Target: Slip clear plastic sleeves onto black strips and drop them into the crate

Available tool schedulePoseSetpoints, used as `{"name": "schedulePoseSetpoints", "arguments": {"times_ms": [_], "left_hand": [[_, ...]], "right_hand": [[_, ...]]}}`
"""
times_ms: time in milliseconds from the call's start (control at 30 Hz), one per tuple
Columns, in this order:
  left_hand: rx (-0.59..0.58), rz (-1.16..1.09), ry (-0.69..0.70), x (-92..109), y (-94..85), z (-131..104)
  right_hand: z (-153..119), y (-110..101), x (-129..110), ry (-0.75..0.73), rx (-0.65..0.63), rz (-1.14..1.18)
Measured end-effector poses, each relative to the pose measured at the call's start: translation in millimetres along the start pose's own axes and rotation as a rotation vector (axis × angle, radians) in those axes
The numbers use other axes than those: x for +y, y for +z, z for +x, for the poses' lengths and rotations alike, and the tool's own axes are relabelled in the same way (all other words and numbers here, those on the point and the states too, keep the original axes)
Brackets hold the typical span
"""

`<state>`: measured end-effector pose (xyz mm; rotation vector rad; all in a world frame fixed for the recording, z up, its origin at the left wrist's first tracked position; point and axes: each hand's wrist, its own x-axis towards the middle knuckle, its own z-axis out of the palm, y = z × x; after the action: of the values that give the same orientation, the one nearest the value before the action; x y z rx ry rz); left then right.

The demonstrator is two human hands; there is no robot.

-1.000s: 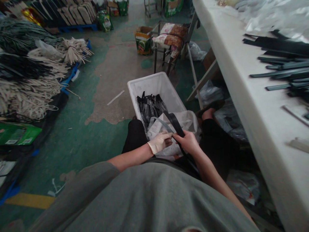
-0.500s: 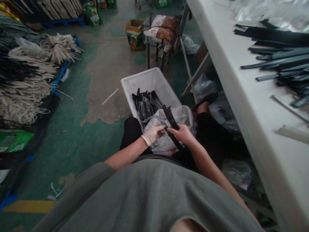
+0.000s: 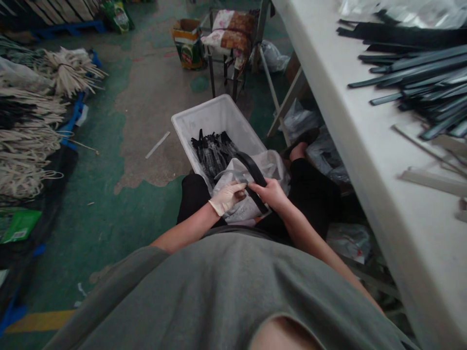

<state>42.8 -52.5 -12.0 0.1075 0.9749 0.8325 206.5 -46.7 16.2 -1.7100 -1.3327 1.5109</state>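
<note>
Over my lap, my bare right hand [image 3: 273,194] is closed around a long black strip [image 3: 251,166], whose upper part bends up and away toward the tub. My left hand [image 3: 228,197], in a pale glove, pinches at the strip beside my right thumb; the exact spot between the fingertips is too small to make out. Beneath both hands lies a whitish plastic bag [image 3: 272,163], draped over the near end of a white tub [image 3: 199,111]. Bundled black strips [image 3: 213,155] fill part of that tub.
A white table [image 3: 328,92] on my right carries a pile of dark strips [image 3: 412,73]. Bundles of beige cords [image 3: 27,146] lie on blue pallets to the left. Ahead are a cushioned stool [image 3: 229,31] and a cardboard box [image 3: 188,46].
The view has shifted slightly. The black strip's upper end, forked in appearance before, now forms one smooth curve. Both hands stay close together on it.
</note>
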Motion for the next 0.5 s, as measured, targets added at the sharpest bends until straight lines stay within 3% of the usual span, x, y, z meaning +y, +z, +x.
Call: {"name": "schedulePoseSetpoints", "arguments": {"times_ms": [133,233,367,500], "left_hand": [[0.05,-0.044,-0.036,27,-8.2,-4],[0.072,-0.069,-0.049,40,-14.5,-6],[0.042,-0.021,-0.099,29,-10.1,-5],[-0.121,0.047,-0.071,13,-5.6,-3]], "right_hand": [[-7,-9,9,-0.108,-0.008,0.147],[-19,-12,16,-0.257,-0.043,0.101],[-17,-3,14,-0.472,-0.055,-0.033],[-1,8,11,-0.449,0.033,-0.019]]}}
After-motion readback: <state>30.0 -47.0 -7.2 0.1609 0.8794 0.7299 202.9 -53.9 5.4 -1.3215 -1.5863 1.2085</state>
